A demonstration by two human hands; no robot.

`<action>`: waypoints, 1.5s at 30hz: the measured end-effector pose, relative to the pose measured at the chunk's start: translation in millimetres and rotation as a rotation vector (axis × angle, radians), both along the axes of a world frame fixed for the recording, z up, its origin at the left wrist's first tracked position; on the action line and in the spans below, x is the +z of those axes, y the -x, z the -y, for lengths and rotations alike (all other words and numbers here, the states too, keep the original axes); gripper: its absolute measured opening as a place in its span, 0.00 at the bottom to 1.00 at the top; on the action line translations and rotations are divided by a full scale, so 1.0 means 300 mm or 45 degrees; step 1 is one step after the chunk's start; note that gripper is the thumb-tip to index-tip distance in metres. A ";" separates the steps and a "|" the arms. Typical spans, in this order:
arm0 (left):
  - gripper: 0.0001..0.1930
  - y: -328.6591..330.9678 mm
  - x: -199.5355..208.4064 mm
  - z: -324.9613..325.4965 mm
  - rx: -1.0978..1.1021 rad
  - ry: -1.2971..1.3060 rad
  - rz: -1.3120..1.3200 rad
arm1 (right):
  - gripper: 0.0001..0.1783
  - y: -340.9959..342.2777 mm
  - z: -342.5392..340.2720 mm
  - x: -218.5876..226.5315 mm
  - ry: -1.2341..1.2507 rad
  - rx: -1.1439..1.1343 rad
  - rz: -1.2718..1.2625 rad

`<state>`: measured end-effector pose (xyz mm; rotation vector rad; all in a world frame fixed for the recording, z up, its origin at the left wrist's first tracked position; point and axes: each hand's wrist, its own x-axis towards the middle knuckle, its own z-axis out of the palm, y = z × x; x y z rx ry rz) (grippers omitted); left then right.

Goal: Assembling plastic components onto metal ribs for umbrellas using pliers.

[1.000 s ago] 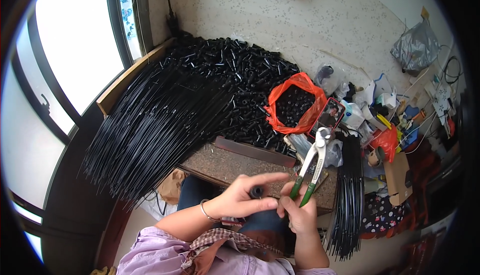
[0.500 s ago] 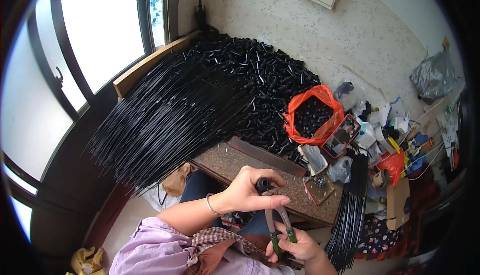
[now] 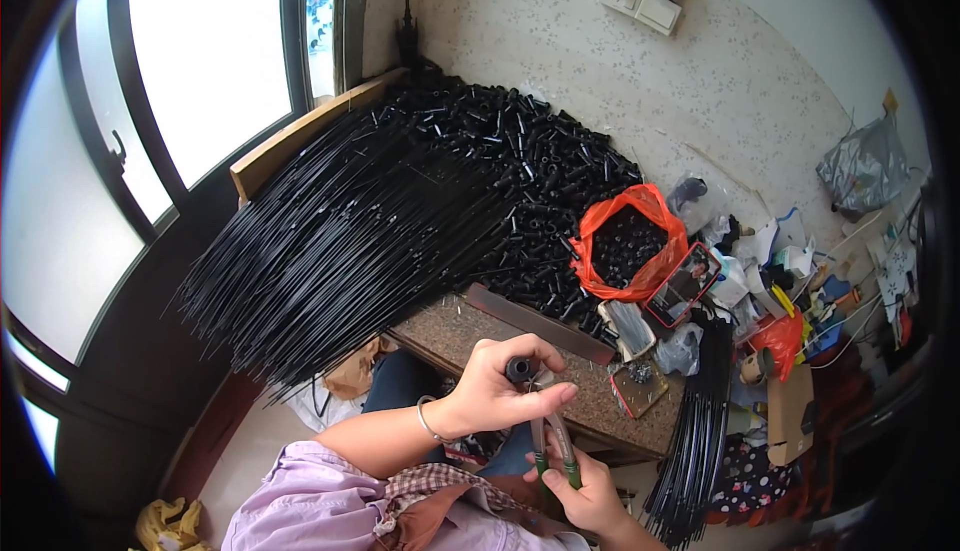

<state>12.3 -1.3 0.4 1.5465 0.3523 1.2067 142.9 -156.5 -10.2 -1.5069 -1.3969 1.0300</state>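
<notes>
A short black tubular piece (image 3: 519,370), its hollow round end showing, is held in the curled fingers of my left hand (image 3: 492,388) above the table's front edge. My right hand (image 3: 594,501) is closed around green-handled pliers (image 3: 555,439). Their metal jaws reach up beside the black piece, under my left thumb and fingers. The exact contact between the jaws and the piece is hidden.
Long thin black rods (image 3: 310,241) lie fanned across the table's left. Behind them is a heap of black tubular pieces (image 3: 500,141). A red plastic bag (image 3: 655,273), a red-edged phone (image 3: 684,284) and a small tray (image 3: 640,387) sit at right; more rods (image 3: 690,431) hang beyond.
The plier handles are slightly closer together, and my right hand has shifted a little left. My left hand still holds the black piece. The whole view has shifted slightly.
</notes>
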 end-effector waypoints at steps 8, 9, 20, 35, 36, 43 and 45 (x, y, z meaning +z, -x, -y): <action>0.12 0.134 0.017 0.014 0.134 -0.095 0.099 | 0.20 0.113 -0.055 -0.038 -0.279 0.069 0.371; 0.12 0.145 0.014 0.017 0.140 -0.097 0.102 | 0.20 0.120 -0.047 -0.040 -0.282 0.075 0.373; 0.17 0.148 -0.004 0.102 -0.062 0.165 0.048 | 0.24 -0.187 -0.139 -0.189 -0.115 -0.246 0.761; 0.30 0.012 0.151 0.075 -0.340 0.248 0.546 | 0.36 -0.288 -0.051 -0.337 -0.413 -0.286 1.044; 0.31 0.023 0.179 0.054 -0.444 0.258 0.704 | 0.40 -0.250 -0.035 -0.321 -0.515 -0.120 0.866; 0.37 -0.047 0.228 0.006 -0.135 -0.126 0.540 | 0.26 -0.321 0.077 -0.016 -0.527 -0.592 0.451; 0.32 -0.028 0.148 -0.026 -0.130 0.063 0.394 | 0.24 -0.459 0.109 0.049 -0.453 -1.044 0.644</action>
